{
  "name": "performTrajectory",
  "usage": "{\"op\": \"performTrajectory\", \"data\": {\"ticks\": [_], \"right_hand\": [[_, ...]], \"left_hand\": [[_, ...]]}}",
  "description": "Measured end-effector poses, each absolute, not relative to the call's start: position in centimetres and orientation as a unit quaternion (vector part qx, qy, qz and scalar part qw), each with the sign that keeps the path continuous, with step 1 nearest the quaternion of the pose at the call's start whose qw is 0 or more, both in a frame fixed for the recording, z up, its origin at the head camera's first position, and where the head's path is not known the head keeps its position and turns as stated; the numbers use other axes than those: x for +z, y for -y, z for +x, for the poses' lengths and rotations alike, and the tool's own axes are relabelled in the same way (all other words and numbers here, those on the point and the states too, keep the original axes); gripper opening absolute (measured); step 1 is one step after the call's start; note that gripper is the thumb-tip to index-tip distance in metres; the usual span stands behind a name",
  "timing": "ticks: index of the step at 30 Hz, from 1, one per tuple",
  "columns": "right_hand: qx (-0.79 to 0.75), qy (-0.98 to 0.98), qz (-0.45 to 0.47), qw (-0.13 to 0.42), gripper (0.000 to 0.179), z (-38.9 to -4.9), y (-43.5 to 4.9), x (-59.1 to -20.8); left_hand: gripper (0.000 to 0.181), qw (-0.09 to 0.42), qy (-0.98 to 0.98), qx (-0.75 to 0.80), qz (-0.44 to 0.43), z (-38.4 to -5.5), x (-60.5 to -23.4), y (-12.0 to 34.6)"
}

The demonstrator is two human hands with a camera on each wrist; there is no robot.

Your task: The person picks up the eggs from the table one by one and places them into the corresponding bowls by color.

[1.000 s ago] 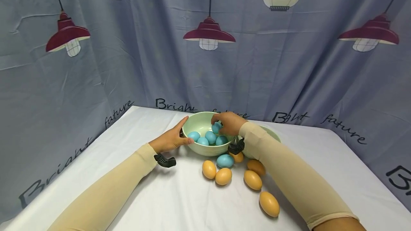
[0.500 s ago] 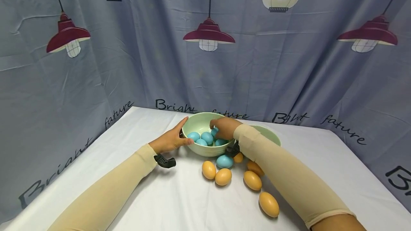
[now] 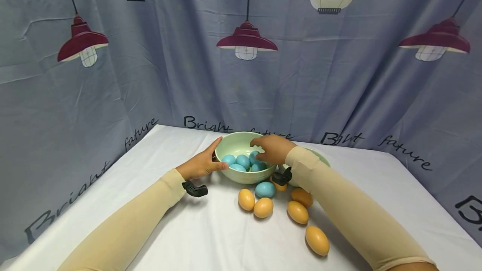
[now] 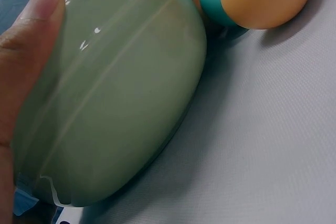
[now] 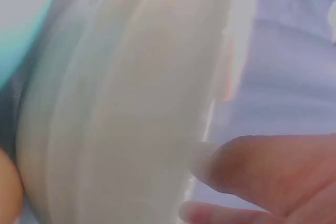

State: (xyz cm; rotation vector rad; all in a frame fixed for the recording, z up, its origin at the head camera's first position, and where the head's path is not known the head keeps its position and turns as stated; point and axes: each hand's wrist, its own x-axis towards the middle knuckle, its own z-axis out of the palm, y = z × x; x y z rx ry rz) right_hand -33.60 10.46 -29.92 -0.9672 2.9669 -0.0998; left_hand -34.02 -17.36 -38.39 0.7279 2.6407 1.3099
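A pale green bowl (image 3: 241, 177) holds several blue eggs (image 3: 242, 162). My left hand (image 3: 198, 165) grips the bowl's left side, with the thumb on the near outer wall and a finger at the far rim; in the left wrist view the thumb (image 4: 31, 40) lies along the wall. Over the bowl's right rim my right hand (image 3: 276, 149) hovers with fingers apart, just beside a blue egg (image 3: 254, 157) on top of the others. Nothing shows between these fingers. In the right wrist view, the fingers (image 5: 247, 163) are by the rim of a hazy bowl wall (image 5: 136, 108).
A second green bowl (image 3: 320, 157) stands to the right, mostly hidden by the right forearm. In front lie a blue egg (image 3: 265, 189) and several orange eggs (image 3: 297, 212) on the white cloth (image 3: 196, 229). A grey curtain (image 3: 188, 83) hangs behind the table.
My right hand lowered a blue egg into the left bowl, let it go, and has drawn back slightly to the right. The left hand stays on the bowl.
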Motion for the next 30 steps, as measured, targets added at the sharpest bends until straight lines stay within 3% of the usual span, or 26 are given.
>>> {"op": "performTrajectory", "data": {"ticks": [6, 10, 15, 22, 30], "right_hand": [[-0.037, -0.928, -0.36, -0.089, 0.038, -28.2, -12.7, -28.2], [-0.034, -0.908, -0.399, -0.125, 0.037, -25.2, -13.8, -28.7], [-0.009, -0.899, -0.421, -0.119, 0.031, -23.4, -14.0, -29.8], [0.031, -0.911, -0.398, -0.099, 0.03, -23.6, -13.6, -31.3], [0.088, -0.897, -0.416, -0.122, 0.043, -23.8, -12.7, -33.3]], "left_hand": [[0.118, 0.055, -0.868, 0.434, 0.236, -33.9, -38.0, 17.1], [0.117, 0.057, -0.862, 0.443, 0.241, -34.0, -37.9, 17.0], [0.113, 0.053, -0.859, 0.443, 0.251, -34.0, -38.1, 17.2], [0.114, 0.051, -0.863, 0.439, 0.246, -33.9, -38.2, 17.3], [0.116, 0.046, -0.857, 0.443, 0.26, -34.1, -38.3, 17.3]]}}
